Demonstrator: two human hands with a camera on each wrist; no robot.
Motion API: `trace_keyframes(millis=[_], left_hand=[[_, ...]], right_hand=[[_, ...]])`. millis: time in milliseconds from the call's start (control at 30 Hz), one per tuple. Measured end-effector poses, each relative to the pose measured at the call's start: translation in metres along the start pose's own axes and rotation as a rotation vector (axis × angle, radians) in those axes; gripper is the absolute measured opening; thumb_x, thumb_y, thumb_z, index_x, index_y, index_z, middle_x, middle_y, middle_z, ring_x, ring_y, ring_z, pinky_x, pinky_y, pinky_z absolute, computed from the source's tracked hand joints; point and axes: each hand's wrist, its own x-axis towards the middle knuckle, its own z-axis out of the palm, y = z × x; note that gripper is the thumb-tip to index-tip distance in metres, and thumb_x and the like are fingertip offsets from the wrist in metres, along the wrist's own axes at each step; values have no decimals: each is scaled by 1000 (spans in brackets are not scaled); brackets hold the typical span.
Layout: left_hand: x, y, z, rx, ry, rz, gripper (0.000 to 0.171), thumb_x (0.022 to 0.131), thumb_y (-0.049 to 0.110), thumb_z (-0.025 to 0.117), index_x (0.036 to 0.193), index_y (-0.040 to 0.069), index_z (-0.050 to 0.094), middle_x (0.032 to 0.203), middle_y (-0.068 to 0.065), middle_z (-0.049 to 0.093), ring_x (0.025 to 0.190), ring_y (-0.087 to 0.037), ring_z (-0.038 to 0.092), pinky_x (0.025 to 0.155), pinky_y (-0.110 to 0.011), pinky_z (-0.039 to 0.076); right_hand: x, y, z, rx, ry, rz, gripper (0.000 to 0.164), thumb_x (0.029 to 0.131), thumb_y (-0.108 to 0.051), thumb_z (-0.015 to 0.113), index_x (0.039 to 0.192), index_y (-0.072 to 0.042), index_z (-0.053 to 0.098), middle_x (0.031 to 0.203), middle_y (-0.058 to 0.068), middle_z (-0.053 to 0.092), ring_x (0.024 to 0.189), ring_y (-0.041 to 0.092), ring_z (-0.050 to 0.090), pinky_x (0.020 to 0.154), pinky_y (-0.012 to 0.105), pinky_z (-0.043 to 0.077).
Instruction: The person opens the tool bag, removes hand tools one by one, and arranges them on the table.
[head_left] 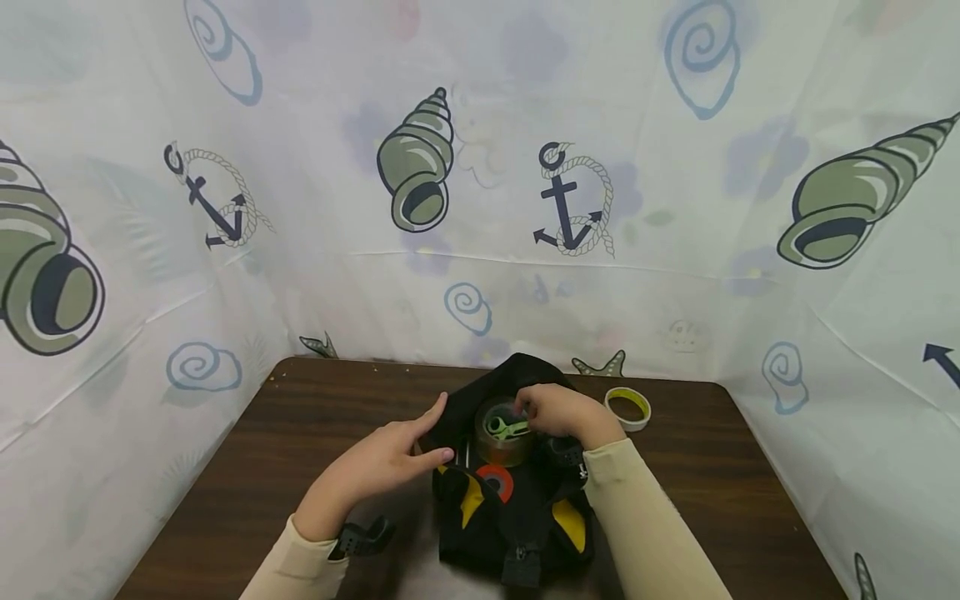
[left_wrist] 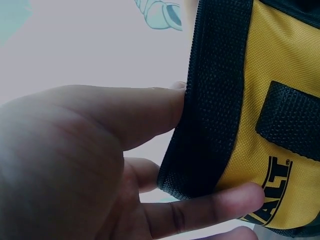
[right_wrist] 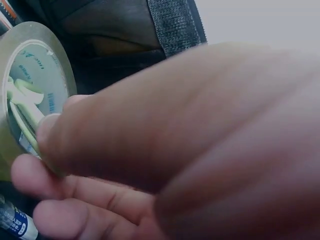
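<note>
A black and yellow tool bag (head_left: 483, 533) stands open-topped on the table. My left hand (head_left: 386, 458) holds its left wall, the zip-edged rim between thumb and fingers; in the left wrist view a finger lies on the yellow outside (left_wrist: 280, 150). Inside the bag a wide clear roll of packing tape (head_left: 504, 450) stands with its hole upward. Green scissors (head_left: 508, 430) sit in that hole. My right hand (head_left: 566, 412) reaches in from the right, and its thumb and finger pinch the scissors (right_wrist: 27, 107), whose lower part is hidden by the fingers.
A white tape roll with a yellow core (head_left: 641, 423) lies on the dark wooden table (head_left: 345, 392) right of the bag. Also in the bag are a red-orange ring (head_left: 483, 473) and a tube with a blue label (right_wrist: 22, 222). Printed cloth surrounds the table.
</note>
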Motion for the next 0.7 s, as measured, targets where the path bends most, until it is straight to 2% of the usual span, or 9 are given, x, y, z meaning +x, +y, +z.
trace_keyframes(millis=[200,367,500,700], left_hand=[[1,0,0,-1,1,4,90,105,67,61,173,46,7,58,6,43,50,-13,38,56,-31,42],[1,-1,1,3,-12,14,90,105,66,61,174,43,7,59,6,43,51,-13,39,57,-32,43],[2,0,1,2,-5,14,90,105,66,61,174,44,7,59,6,43,51,-13,39,58,-32,43],[2,1,0,7,-6,3,91,105,67,62,174,45,7,58,5,44,50,-13,40,57,-31,42]], right_hand=[[-2,-1,2,13,-32,21,30,103,7,62,126,-7,74,98,11,72,76,19,62,74,37,49],[-3,-1,4,-37,-46,18,21,103,3,66,119,-8,76,101,6,73,81,16,62,78,39,54],[-3,-2,1,-34,2,16,16,104,0,67,109,-8,80,101,3,75,76,16,66,80,39,58],[-7,-8,-4,27,101,22,22,105,1,61,106,-8,80,78,2,70,65,18,66,73,36,56]])
